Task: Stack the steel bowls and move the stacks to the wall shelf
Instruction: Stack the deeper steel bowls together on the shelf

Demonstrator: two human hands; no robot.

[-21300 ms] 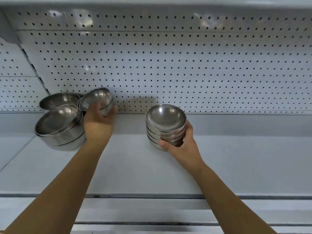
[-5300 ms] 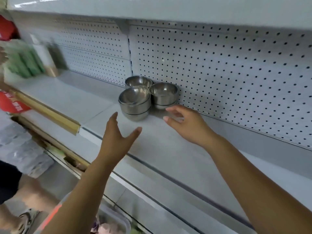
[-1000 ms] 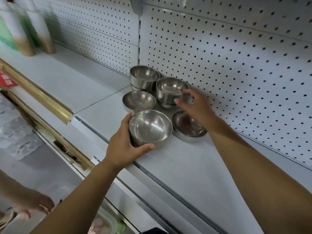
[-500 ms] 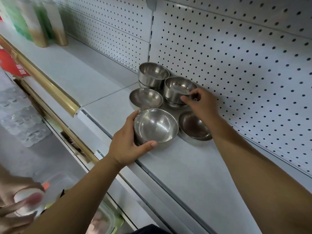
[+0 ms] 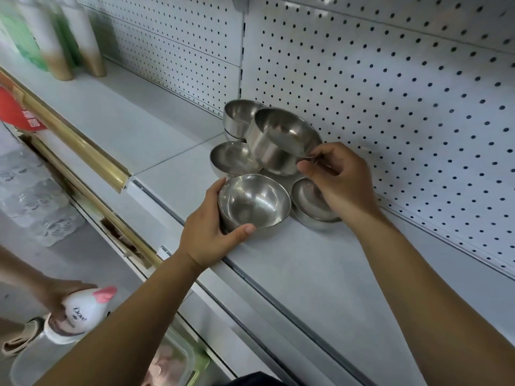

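Several steel bowls sit clustered on the white wall shelf (image 5: 320, 274) against the pegboard. My left hand (image 5: 211, 232) grips the side of the nearest bowl (image 5: 253, 203), which rests on the shelf. My right hand (image 5: 338, 181) pinches the rim of a lifted, tilted bowl (image 5: 281, 140) held above the others. Under and behind it lie a shallow bowl (image 5: 232, 160), a small stack at the back (image 5: 237, 118), and a bowl (image 5: 309, 207) partly hidden by my right hand.
Tall bottles (image 5: 55, 43) stand at the shelf's far left. A gold rail (image 5: 80, 151) edges the neighbouring shelf. Lower left, another person's hand (image 5: 55, 296) holds a white bottle (image 5: 83, 310) above a plastic bin (image 5: 172, 363).
My right hand has lifted a bowl off the back right stack and tilted it over the cluster. My left hand stays on the near bowl. The other person's hand with the bottle moved right.
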